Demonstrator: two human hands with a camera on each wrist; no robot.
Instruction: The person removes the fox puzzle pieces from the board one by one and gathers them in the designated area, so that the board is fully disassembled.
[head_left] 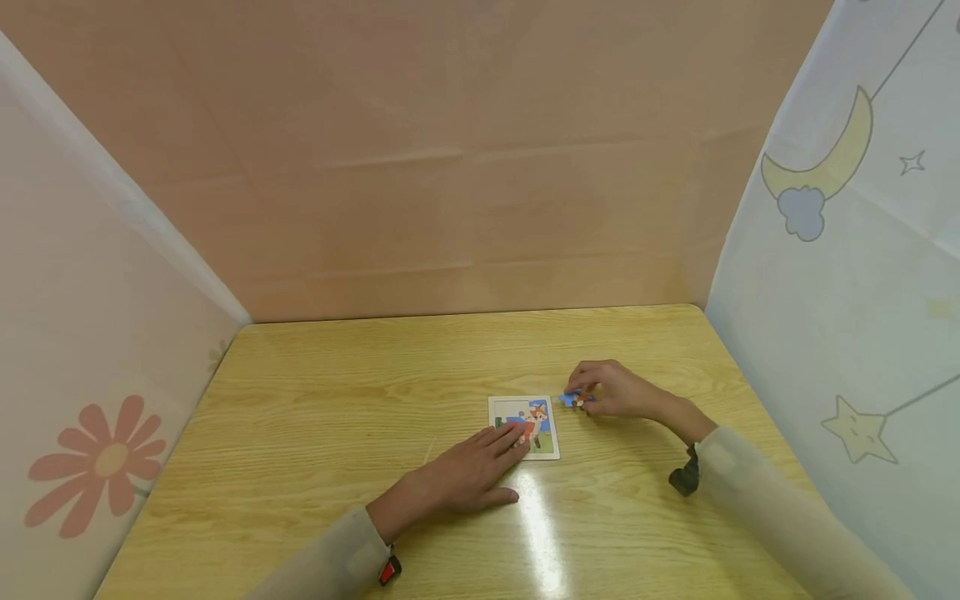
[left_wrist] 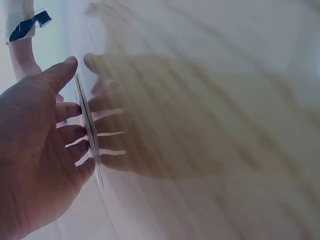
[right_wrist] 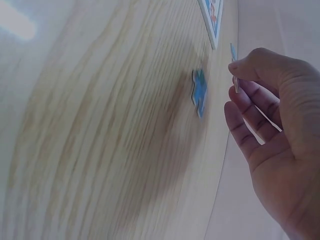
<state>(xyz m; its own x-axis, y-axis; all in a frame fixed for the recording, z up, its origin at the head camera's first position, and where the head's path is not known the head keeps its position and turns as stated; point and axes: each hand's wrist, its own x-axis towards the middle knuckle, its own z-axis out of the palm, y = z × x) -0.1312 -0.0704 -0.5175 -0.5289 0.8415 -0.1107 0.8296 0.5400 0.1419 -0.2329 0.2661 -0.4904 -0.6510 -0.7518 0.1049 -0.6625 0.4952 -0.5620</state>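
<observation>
A small jigsaw puzzle board (head_left: 519, 398) with a white rim and a fox picture lies on the table. My left hand (head_left: 472, 471) rests its extended fingers on the board's lower left, covering part of the picture. In the left wrist view the board (left_wrist: 90, 125) appears edge-on at those fingertips. Just right of the board, my right hand (head_left: 618, 392) pinches a puzzle piece (right_wrist: 236, 82) between thumb and fingers, raised off the table. Below it lies a loose blue puzzle piece (right_wrist: 199, 92), apart from the board. The held piece's face is mostly hidden.
The wooden table (head_left: 337, 375) carries a bright glare spot below the board. An orange-pink cloth (head_left: 465, 167) stands behind it, with pale printed cloths at left (head_left: 90, 292) and right (head_left: 885, 292). Dark straps (head_left: 685, 475) hang at the sleeves.
</observation>
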